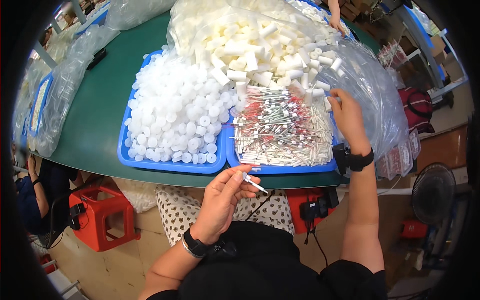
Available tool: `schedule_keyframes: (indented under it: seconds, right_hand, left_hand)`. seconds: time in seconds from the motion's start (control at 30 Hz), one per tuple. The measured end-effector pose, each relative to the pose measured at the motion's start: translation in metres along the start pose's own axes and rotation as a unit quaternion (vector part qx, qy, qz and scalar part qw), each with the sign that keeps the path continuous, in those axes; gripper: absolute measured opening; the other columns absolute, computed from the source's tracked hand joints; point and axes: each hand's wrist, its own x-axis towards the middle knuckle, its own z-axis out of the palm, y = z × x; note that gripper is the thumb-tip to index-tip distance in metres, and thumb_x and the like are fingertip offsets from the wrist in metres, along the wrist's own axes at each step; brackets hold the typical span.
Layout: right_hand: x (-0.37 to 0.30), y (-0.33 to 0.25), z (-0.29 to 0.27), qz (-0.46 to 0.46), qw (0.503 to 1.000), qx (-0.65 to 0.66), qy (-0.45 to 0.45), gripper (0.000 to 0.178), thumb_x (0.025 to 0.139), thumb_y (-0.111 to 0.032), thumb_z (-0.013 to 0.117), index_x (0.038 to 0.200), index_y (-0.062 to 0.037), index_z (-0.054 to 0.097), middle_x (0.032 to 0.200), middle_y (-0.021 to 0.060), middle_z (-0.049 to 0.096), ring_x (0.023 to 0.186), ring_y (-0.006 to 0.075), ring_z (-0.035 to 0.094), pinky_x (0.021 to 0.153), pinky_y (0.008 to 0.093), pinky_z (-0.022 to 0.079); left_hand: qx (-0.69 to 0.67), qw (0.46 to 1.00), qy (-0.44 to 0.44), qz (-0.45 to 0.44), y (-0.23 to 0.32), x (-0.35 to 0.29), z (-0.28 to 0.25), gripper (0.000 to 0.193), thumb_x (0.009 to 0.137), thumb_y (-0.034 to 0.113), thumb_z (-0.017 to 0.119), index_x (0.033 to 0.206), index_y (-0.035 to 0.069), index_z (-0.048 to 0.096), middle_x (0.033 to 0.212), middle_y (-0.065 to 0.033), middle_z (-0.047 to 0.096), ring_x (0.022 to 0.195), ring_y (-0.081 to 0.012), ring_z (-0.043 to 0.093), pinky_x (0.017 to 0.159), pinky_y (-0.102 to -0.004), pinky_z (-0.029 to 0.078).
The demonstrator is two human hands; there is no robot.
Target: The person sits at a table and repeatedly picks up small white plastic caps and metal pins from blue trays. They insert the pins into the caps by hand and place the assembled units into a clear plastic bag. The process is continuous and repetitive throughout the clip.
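Observation:
My left hand (224,192), closed in a pinch, holds a small white plastic piece with a thin grey tip (255,183) just in front of the tray's near edge. Over the right side of the right blue tray (300,169), my right hand (347,117) has thumb and fingers bent around a white foam cylinder (328,104), partly hidden by the fingers. Beneath and beside that hand lie thin red-and-white rods (280,115) on top of many small white tubes (285,154). More cream foam cylinders (250,60) spill from a clear plastic bag beyond the tray.
Translucent white discs (175,110) fill the left blue tray (172,166). Both trays stand on a green table (92,120). Another person's hand (337,24) reaches in at the far right. A red stool (102,215) stands at lower left, a black fan (434,192) at right.

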Motion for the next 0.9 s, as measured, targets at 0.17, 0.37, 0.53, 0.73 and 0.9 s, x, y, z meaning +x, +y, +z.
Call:
schedule_keyframes:
  seconds: [0.17, 0.37, 0.53, 0.73, 0.9]
  right_hand:
    - [0.011, -0.020, 0.013, -0.096, 0.993, 0.005, -0.069, 0.026, 0.087, -0.013, 0.066, 0.111, -0.0062, 0.060, 0.109, 0.0170, 0.064, 0.088, 0.0375, 0.064, 0.074, 0.0431, 0.051]
    - [0.010, -0.025, 0.016, 0.046, 0.992, 0.030, -0.116, 0.030, 0.088, -0.010, 0.065, 0.116, -0.0075, 0.055, 0.098, 0.0126, 0.063, 0.078, 0.0270, 0.064, 0.068, 0.0385, 0.051]
    - [0.000, -0.025, -0.003, 0.074, 0.959, 0.273, -0.036, 0.029, 0.094, -0.006, 0.057, 0.123, -0.0055, 0.052, 0.086, 0.0051, 0.061, 0.066, 0.0099, 0.059, 0.059, 0.0276, 0.050]
    - [-0.083, -0.114, -0.035, 0.096, 0.880, 0.414, -0.212, 0.029, 0.095, -0.009, 0.062, 0.122, -0.0008, 0.055, 0.094, 0.0076, 0.064, 0.069, 0.0111, 0.063, 0.062, 0.0262, 0.054]
    - [-0.117, -0.136, -0.014, 0.098, 0.831, 0.442, -0.323, 0.022, 0.093, -0.010, 0.066, 0.110, 0.0025, 0.063, 0.091, 0.0073, 0.067, 0.070, 0.0109, 0.065, 0.062, 0.0243, 0.054]
  left_hand:
    - [-0.014, 1.000, 0.022, -0.004, -0.005, 0.003, -0.004, 0.034, 0.103, 0.025, 0.050, 0.121, -0.003, 0.058, 0.100, -0.0145, 0.067, 0.085, -0.0144, 0.065, 0.077, -0.0265, 0.055]
    - [-0.016, 0.999, 0.028, -0.004, -0.001, 0.000, -0.005, 0.035, 0.103, 0.026, 0.051, 0.120, -0.004, 0.058, 0.099, -0.0138, 0.067, 0.085, -0.0147, 0.065, 0.078, -0.0273, 0.054]
    - [-0.014, 1.000, 0.003, 0.013, 0.003, -0.003, -0.006, 0.037, 0.103, 0.028, 0.050, 0.123, -0.003, 0.056, 0.105, -0.0146, 0.067, 0.090, -0.0159, 0.065, 0.080, -0.0278, 0.054]
    - [0.035, 0.992, -0.099, 0.074, 0.008, -0.007, -0.001, 0.041, 0.104, 0.034, 0.047, 0.124, 0.000, 0.055, 0.119, -0.0166, 0.064, 0.099, -0.0213, 0.065, 0.084, -0.0315, 0.053]
    - [0.131, 0.978, -0.117, 0.110, 0.004, -0.009, 0.001, 0.040, 0.103, 0.033, 0.050, 0.121, -0.001, 0.056, 0.120, -0.0151, 0.062, 0.100, -0.0199, 0.064, 0.087, -0.0330, 0.051]
